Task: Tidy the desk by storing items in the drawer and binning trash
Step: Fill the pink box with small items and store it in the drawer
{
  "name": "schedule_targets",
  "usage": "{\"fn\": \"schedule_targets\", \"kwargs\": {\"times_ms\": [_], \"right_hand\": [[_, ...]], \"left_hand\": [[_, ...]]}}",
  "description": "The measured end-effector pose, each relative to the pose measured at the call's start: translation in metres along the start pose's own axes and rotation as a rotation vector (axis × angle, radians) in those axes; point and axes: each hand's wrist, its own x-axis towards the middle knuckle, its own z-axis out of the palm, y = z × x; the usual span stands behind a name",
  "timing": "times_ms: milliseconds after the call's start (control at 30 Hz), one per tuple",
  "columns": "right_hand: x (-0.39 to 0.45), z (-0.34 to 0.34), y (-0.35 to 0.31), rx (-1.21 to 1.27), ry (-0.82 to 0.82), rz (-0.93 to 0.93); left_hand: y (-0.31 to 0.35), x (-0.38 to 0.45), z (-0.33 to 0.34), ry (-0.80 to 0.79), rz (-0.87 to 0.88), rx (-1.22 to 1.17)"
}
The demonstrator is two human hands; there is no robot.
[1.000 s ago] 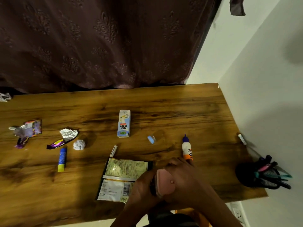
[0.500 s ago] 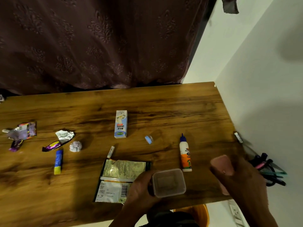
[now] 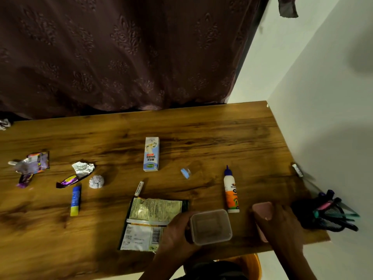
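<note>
My left hand (image 3: 175, 231) grips a small clear plastic box (image 3: 211, 226), lidless, near the front edge of the wooden desk (image 3: 201, 128). My right hand (image 3: 282, 225) holds the box's pink lid (image 3: 262, 211) just to its right, close to the desk top. On the desk lie a glue bottle (image 3: 231, 190), a milkshake carton (image 3: 151, 153), a blue glue stick (image 3: 75, 200), a small white eraser (image 3: 139, 188), a flat food packet (image 3: 150, 221), a paper ball (image 3: 96, 181), foil wrappers (image 3: 77, 173) and a blue cap (image 3: 185, 173).
A black mesh pen holder (image 3: 321, 216) full of pens lies at the desk's right front corner against the white wall. More wrappers (image 3: 32, 164) sit at the far left. A dark curtain hangs behind the desk. An orange bin (image 3: 250, 263) shows below the front edge.
The lid came off the box. My right hand carried it out to the right, then back in close beside the box. My left hand kept hold of the box.
</note>
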Motion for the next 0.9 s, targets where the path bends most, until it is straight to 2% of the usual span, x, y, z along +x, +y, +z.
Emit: {"fn": "schedule_targets", "kwargs": {"times_ms": [400, 633, 767, 900], "right_hand": [[0.001, 0.006, -0.002, -0.019, 0.072, -0.044], [0.002, -0.034, -0.017, 0.025, 0.103, -0.012], [0.010, -0.064, -0.032, 0.094, 0.186, -0.146], [0.038, -0.082, -0.044, 0.051, 0.284, -0.300]], "left_hand": [[0.000, 0.001, 0.001, 0.008, 0.006, -0.033], [0.001, 0.002, -0.001, -0.006, 0.020, 0.001], [0.005, 0.003, -0.001, 0.011, 0.009, -0.009], [0.011, 0.006, -0.003, 0.001, 0.001, -0.029]]}}
